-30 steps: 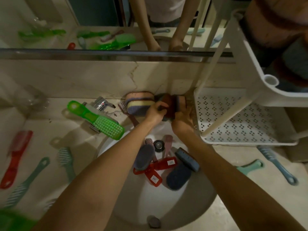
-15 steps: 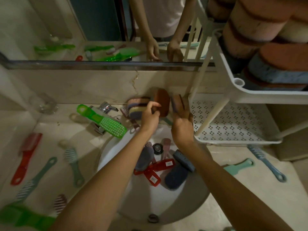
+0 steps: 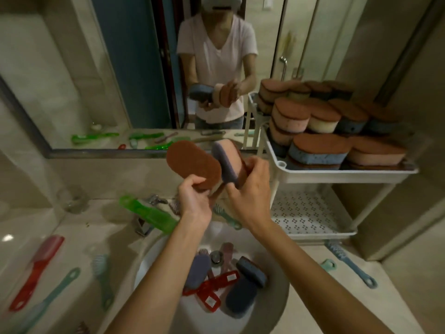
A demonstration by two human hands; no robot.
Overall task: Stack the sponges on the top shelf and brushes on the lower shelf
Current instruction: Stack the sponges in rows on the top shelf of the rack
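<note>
Since 1 second ago both hands have lifted 2 sponges from the counter edge up to the height of the top shelf (image 3: pixel 342 174); placing them comes next, I judge. The left hand (image 3: pixel 195 201) pinches the brown-faced sponge (image 3: pixel 192 165) at its lower edge. The right hand (image 3: pixel 250 189) grips the pink sponge (image 3: pixel 228 160), with the shelf at 3 o'clock.

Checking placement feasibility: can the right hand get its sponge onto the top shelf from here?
Probably yes. The right hand holds the pink sponge just left of the top shelf, with nothing between; the shelf is crowded with stacked sponges, so it would go on top.
</note>
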